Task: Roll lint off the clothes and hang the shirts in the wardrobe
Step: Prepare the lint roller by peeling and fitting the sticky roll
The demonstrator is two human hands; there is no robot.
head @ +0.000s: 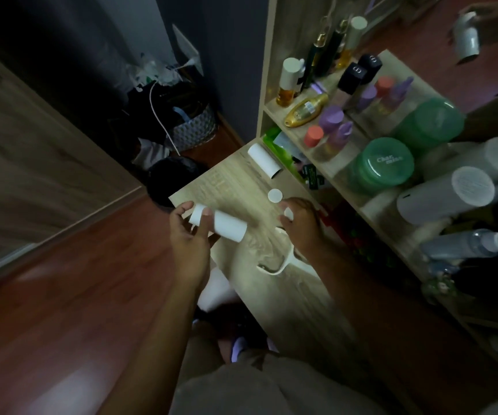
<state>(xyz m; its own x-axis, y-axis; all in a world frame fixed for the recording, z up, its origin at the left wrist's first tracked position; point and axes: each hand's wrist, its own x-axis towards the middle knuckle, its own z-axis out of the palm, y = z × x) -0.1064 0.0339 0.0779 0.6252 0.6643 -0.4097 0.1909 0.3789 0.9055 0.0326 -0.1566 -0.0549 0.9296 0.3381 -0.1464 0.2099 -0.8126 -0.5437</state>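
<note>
My left hand (189, 235) grips a white lint roll (223, 226) by its left end, just above the near corner of the wooden table (232, 178). My right hand (298, 223) hovers to the roll's right with a small white piece pinched at its fingertips. Under that hand lies the white lint roller handle (280, 262), on crumpled clear wrap. A second white roll (264, 160) lies at the table's far edge. A round white cap (274, 195) rests on the table between them. No shirts are in view.
Shelves on the right hold perfume bottles (289, 82), green jars (385, 164) and white canisters (445, 199). A black-lined bin (175, 178) stands beyond the table's corner, a laundry basket (190, 127) behind it. A wardrobe door (32, 163) stands on the left above the wooden floor.
</note>
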